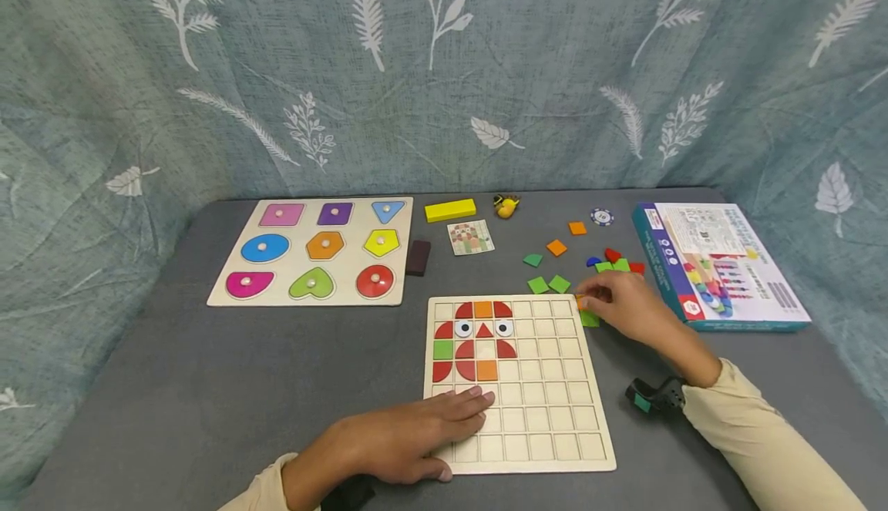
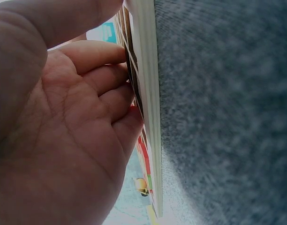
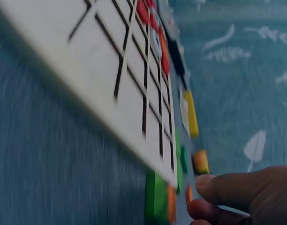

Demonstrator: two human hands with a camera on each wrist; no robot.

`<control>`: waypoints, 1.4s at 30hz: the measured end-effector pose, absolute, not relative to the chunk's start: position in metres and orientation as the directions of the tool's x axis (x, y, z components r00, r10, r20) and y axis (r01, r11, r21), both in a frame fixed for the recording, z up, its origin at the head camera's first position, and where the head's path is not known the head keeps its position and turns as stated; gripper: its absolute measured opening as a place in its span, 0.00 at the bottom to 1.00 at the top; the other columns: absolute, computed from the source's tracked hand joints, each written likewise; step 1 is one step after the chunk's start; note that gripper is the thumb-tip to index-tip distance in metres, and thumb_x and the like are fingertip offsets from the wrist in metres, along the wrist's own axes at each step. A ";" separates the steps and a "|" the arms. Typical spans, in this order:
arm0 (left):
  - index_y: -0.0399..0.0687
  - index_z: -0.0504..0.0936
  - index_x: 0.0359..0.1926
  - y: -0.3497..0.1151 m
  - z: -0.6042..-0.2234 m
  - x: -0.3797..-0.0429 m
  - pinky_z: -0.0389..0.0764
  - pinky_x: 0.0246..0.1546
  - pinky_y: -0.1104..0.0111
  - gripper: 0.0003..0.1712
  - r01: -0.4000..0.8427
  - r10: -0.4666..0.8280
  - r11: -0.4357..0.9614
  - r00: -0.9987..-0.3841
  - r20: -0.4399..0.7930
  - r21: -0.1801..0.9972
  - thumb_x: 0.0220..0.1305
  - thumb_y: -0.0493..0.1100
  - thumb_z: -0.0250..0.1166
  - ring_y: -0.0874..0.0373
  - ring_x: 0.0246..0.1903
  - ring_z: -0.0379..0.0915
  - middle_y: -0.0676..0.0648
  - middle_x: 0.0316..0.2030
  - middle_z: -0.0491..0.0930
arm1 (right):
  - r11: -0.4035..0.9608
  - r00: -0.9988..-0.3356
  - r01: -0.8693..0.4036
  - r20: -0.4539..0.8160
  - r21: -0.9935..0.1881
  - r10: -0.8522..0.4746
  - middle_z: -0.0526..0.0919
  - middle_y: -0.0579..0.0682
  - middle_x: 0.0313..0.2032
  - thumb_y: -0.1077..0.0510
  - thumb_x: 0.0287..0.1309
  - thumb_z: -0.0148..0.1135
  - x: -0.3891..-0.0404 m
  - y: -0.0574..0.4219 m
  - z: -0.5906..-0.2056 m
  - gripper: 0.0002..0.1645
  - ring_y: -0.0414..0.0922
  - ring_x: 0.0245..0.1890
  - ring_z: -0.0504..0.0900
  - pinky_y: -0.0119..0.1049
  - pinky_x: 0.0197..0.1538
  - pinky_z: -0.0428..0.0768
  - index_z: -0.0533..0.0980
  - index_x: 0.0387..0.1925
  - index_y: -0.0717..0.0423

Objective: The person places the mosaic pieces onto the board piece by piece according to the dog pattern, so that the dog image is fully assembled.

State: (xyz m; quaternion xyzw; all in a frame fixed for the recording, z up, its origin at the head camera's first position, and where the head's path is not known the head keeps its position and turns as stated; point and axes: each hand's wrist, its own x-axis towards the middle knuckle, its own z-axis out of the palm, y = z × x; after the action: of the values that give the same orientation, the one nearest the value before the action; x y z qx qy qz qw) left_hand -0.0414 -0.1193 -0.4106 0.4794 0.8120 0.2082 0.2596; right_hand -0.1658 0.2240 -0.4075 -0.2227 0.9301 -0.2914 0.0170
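My left hand (image 1: 426, 430) lies with straight fingers on the near left part of a wooden grid board (image 1: 555, 461). Its palm and fingers show along the board's edge in the left wrist view. Red, orange and green tiles and two eye tiles fill the board's upper left cells, among them a green square (image 1: 442, 350). My right hand (image 1: 620, 303) hovers at the board's far right corner, fingers bent, over an orange tile (image 1: 580, 303) and a green tile (image 1: 590, 319). In the right wrist view the thumb (image 3: 218, 185) and fingertips show no piece between them.
Loose tiles (image 1: 559, 284) lie beyond the board, near a poker chip (image 1: 602, 217). A shape puzzle (image 1: 222, 295) is at the left, a boxed set (image 1: 721, 264) at the right. A yellow block (image 1: 450, 211), picture card (image 1: 471, 237), dark block (image 1: 418, 258) and bee figure (image 1: 506, 206) stand behind.
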 end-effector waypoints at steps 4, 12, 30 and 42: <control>0.42 0.58 0.73 -0.119 -0.412 -0.041 0.55 0.68 0.64 0.40 0.663 0.884 0.460 -0.403 -0.236 0.591 0.65 0.41 0.66 0.57 0.73 0.41 0.50 0.75 0.48 | 0.787 -0.926 -0.367 0.112 -0.495 -0.362 0.81 0.51 0.31 0.65 0.59 0.65 -0.167 0.241 -0.405 0.09 0.44 0.28 0.74 0.39 0.31 0.73 0.83 0.41 0.66; 0.41 0.58 0.73 -0.119 -0.412 -0.041 0.55 0.68 0.64 0.40 0.667 0.885 0.458 -0.403 -0.232 0.588 0.65 0.41 0.66 0.56 0.73 0.41 0.49 0.75 0.48 | 0.817 -0.952 -0.298 0.095 -0.494 -0.290 0.81 0.56 0.32 0.67 0.57 0.63 -0.173 0.252 -0.404 0.09 0.48 0.28 0.75 0.40 0.30 0.72 0.83 0.39 0.68; 0.41 0.58 0.73 -0.118 -0.411 -0.042 0.54 0.68 0.64 0.40 0.668 0.884 0.460 -0.407 -0.231 0.585 0.65 0.41 0.66 0.57 0.73 0.40 0.49 0.75 0.48 | 0.862 -0.969 -0.244 0.088 -0.445 -0.229 0.83 0.64 0.36 0.64 0.56 0.68 -0.185 0.247 -0.411 0.15 0.57 0.35 0.79 0.53 0.38 0.76 0.81 0.41 0.72; 0.40 0.59 0.73 -0.118 -0.411 -0.041 0.54 0.68 0.64 0.40 0.676 0.885 0.457 -0.410 -0.220 0.578 0.64 0.42 0.66 0.56 0.73 0.41 0.48 0.75 0.48 | 0.843 -0.969 -0.248 0.113 -0.477 -0.220 0.77 0.62 0.34 0.69 0.51 0.66 -0.191 0.241 -0.413 0.15 0.55 0.32 0.74 0.48 0.36 0.71 0.78 0.42 0.73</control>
State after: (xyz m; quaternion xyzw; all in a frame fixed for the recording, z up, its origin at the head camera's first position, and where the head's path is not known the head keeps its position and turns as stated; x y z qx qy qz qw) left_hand -0.0409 -0.1183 -0.4114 0.4792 0.8145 0.2045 0.2553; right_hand -0.1908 0.2413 -0.4131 -0.1220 0.9596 -0.2522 -0.0270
